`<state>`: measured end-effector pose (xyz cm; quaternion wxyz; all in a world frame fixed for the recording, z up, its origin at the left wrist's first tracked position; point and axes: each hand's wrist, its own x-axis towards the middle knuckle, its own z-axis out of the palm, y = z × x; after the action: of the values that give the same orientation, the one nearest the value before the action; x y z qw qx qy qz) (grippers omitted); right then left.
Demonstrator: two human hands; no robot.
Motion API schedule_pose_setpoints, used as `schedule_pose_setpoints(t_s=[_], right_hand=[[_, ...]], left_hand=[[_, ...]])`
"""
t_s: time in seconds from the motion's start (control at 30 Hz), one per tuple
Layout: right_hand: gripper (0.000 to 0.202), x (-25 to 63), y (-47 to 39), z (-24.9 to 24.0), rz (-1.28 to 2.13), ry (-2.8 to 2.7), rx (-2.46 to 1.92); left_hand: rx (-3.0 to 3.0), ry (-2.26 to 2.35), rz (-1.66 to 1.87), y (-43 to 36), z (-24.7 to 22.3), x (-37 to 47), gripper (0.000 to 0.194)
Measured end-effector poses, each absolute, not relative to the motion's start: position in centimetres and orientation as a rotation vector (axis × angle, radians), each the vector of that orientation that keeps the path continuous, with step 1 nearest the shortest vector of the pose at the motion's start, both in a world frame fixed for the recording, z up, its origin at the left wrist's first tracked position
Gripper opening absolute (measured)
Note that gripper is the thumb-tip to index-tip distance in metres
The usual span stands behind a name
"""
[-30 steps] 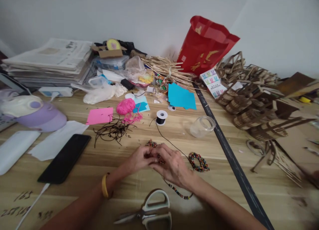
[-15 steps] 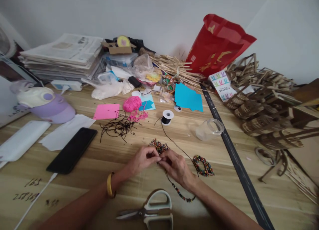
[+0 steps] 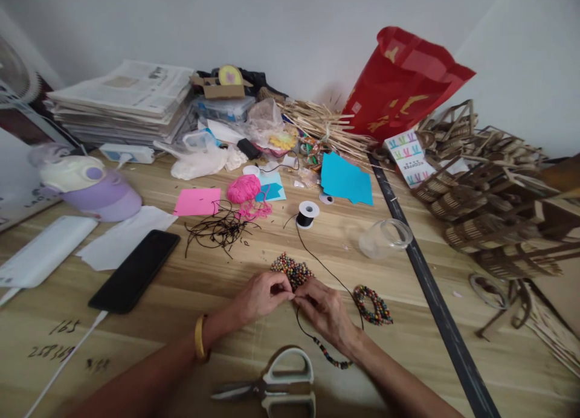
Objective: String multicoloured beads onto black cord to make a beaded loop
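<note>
My left hand (image 3: 260, 295) and my right hand (image 3: 327, 312) meet fingertip to fingertip just in front of a pile of coloured beads (image 3: 292, 269). Both pinch a thin black cord (image 3: 317, 261) that runs back to a small black spool (image 3: 307, 214). A strung length of beads (image 3: 328, 353) hangs from the cord under my right wrist. A finished bead ring (image 3: 372, 304) lies right of my right hand. A yellow bangle (image 3: 198, 337) sits on my left wrist.
Scissors (image 3: 278, 389) lie near the front edge. A black phone (image 3: 135, 270) on a cable lies left, beside white paper. Black cord scraps (image 3: 217, 229), pink yarn (image 3: 243, 188), a clear jar (image 3: 385, 238), blue paper, a red bag (image 3: 403, 83), newspapers and wooden laser-cut pieces (image 3: 489, 200) crowd the table.
Both hands drew slightly nearer to me and uncovered the bead pile. The view shifted a little, so everything on the table sits further right in the picture.
</note>
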<state>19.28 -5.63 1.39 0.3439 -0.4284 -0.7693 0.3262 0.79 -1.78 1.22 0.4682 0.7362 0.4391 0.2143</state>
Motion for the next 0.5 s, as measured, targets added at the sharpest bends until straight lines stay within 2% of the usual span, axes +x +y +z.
schedule_pose_setpoints(t_s=[0.3,0.5], right_hand=[[0.014,19.0,-6.0,1.0,0.845,-2.014,-1.053],[0.012,18.7,-7.0,0.3,0.732,-2.082,-0.980]], left_hand=[[1.944,1.072,0.370,-1.2,3.6,0.2,0.007],[1.918,1.143,0.473,0.4,4.0,-1.3,0.008]])
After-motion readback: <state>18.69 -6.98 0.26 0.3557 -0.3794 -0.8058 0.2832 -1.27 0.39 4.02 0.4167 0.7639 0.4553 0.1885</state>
